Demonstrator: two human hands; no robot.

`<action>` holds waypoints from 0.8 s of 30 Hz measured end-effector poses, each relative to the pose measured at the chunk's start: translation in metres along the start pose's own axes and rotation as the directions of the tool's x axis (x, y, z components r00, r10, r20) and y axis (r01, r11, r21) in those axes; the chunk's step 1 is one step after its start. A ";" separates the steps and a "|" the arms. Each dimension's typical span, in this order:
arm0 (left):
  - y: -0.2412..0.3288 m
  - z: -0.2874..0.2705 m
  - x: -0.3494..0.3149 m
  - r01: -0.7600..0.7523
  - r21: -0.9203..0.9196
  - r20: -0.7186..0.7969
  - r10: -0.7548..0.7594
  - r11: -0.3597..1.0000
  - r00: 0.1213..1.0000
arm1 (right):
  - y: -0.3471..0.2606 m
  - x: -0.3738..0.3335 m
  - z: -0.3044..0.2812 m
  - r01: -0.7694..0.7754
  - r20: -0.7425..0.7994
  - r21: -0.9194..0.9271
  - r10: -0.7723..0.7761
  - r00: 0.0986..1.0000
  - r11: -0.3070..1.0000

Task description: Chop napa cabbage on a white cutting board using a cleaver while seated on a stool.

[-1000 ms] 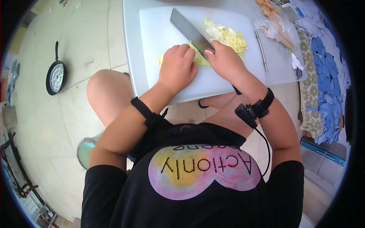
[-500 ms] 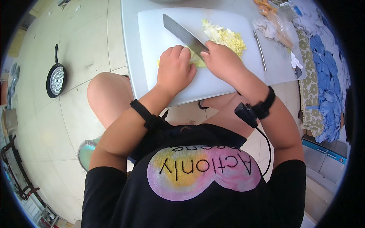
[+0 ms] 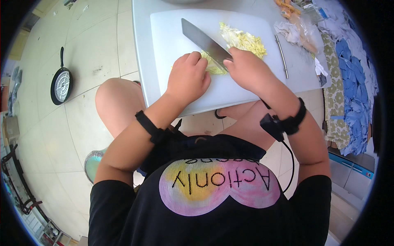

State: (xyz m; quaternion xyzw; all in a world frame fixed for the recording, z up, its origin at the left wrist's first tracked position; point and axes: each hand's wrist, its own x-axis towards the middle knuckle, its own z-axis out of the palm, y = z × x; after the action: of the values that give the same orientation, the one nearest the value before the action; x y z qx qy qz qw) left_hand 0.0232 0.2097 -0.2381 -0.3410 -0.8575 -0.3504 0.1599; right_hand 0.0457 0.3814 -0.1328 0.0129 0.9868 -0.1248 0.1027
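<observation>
My right hand is closed round the handle of a broad kitchen knife, whose blade slants away to the far left over a white cutting board. Beside the blade, my left hand rests with curled fingers on pale yellow-green leafy cabbage, mostly hidden under the fingers and knife. Just beyond my right hand lies a heap of shredded cabbage. Where the blade's edge meets the leaves is hard to make out.
A thin metal rod lies right of the board on the grey table. Plastic bags and wrapping sit at the far right, near blue cloth. On the tiled floor at left is a black frying pan.
The knife and my right hand have shifted slightly right and nearer to me. My left hand has stayed on the cabbage, its fingers shifting a little.
</observation>
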 end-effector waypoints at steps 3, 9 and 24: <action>-0.003 -0.007 -0.010 -0.037 0.038 -0.014 0.038 0.999 0.999 | -0.004 -0.021 -0.004 0.002 0.133 -0.064 0.007 0.991 0.998; -0.002 -0.004 -0.009 -0.034 -0.007 -0.071 0.033 0.999 0.997 | -0.001 -0.013 0.037 -0.048 -0.038 0.013 0.049 0.998 0.999; -0.002 -0.004 -0.013 -0.041 -0.103 -0.181 0.022 0.994 0.983 | -0.001 -0.005 0.028 -0.036 -0.032 0.044 0.037 0.999 0.998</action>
State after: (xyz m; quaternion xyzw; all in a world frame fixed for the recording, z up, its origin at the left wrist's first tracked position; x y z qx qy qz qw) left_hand 0.0311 0.1991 -0.2430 -0.3294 -0.8143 -0.4222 0.2238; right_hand 0.0557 0.3734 -0.1582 0.0353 0.9850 -0.1440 0.0884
